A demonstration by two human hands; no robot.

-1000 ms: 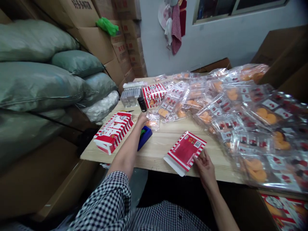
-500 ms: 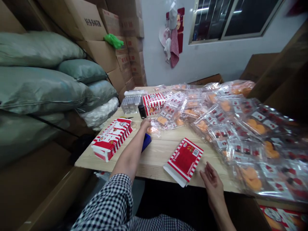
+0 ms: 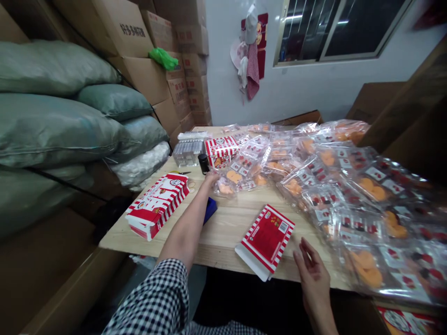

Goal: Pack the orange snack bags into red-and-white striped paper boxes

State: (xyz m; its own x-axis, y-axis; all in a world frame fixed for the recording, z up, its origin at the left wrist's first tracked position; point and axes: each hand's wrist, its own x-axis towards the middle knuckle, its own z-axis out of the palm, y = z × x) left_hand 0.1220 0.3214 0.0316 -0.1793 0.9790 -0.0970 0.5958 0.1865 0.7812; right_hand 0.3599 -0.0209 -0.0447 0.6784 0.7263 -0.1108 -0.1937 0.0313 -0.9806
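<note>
Touching hand: the left hand (image 3: 210, 179), fingers drawn together at the left edge of a clear packet (image 3: 225, 188); whether they pinch it, I cannot tell.
Clear packet: near the black bottle (image 3: 204, 164); probably light, soft and slippery, best taken by its film margin.
Free hand: the right hand (image 3: 313, 270), loosely half open, holding nothing, just beside the red carton (image 3: 268, 236).
Red carton: on the table (image 3: 228, 223); likely light, thin card that dents, best held by its long sides.
Pile: more packets (image 3: 326, 200), likely to slide.
</note>
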